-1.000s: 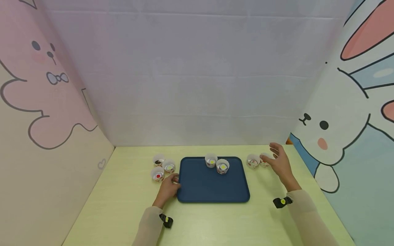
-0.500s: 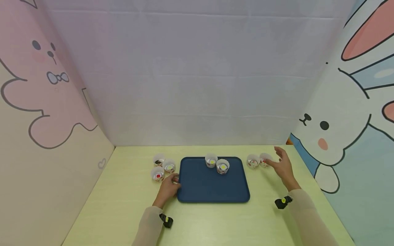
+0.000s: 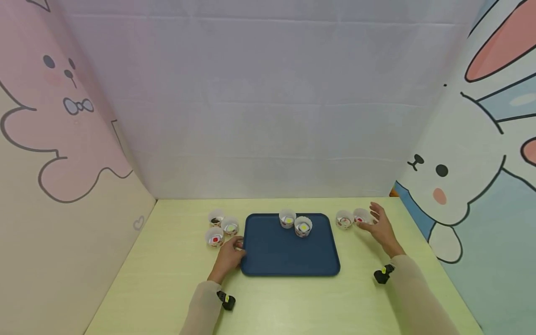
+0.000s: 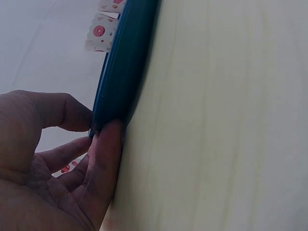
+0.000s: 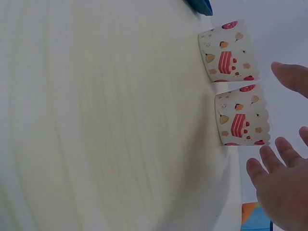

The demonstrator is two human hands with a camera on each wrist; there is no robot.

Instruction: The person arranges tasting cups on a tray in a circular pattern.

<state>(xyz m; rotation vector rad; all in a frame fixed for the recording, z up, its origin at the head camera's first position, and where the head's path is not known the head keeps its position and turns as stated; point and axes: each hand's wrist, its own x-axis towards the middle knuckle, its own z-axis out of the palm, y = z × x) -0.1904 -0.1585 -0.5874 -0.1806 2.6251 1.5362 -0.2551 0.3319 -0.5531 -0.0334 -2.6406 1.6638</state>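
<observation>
My left hand (image 3: 228,259) grips the left rim of the dark blue tray (image 3: 289,256). In the left wrist view the thumb is at the top of the tray's edge (image 4: 122,72) and the fingers are at its underside. Two printed paper baking cups stand on the tray: one (image 3: 287,218) near its back rim, the other (image 3: 303,227) just right of it. My right hand (image 3: 382,232) is spread, thumb and fingers apart, at the rightmost paper cup (image 3: 360,217), which has a red spot inside. The right wrist view shows that cup (image 5: 243,115) with the fingers beside it, not curled round it.
Left of the tray stand three more paper cups: a back one (image 3: 216,217) with something dark inside, one (image 3: 230,226) with a yellowish spot, and a front one (image 3: 215,237) with a red spot. Another cup (image 3: 345,219) stands right of the tray. A pale wall (image 3: 268,139) closes the back.
My right hand has shifted slightly right and down beside the rightmost cup, leaving more of that cup visible. The left hand, the tray and the cups have stayed put.
</observation>
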